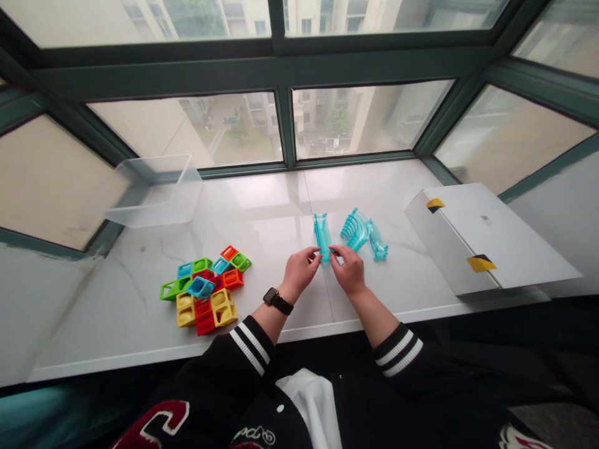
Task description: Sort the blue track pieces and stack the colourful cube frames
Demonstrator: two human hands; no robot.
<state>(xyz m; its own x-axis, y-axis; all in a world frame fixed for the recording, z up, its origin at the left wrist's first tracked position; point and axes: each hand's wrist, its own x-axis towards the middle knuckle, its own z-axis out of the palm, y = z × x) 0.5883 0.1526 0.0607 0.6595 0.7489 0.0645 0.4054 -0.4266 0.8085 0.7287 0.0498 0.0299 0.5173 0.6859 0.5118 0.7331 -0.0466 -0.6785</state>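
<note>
A clear turquoise plastic track piece (pixel 322 231), straight and trough-shaped, lies lengthwise on the white ledge in front of me. My left hand (pixel 302 268) pinches its near end from the left side. From the right, my right hand (pixel 347 267) grips the same end between thumb and fingers. Just right of it rest a curved, ribbed turquoise track piece (pixel 356 229) and a smaller turquoise piece (pixel 378 240), touching or nearly so. Left of my hands sits a cluster of hollow toy blocks (pixel 206 287) in red, yellow, green and blue.
A clear plastic bin (pixel 154 215) stands at the back left by the window. At the right, a white box (pixel 496 237) with yellow-and-black tape rests on the ledge (pixel 276 206). Window frames (pixel 285 134) border the ledge behind.
</note>
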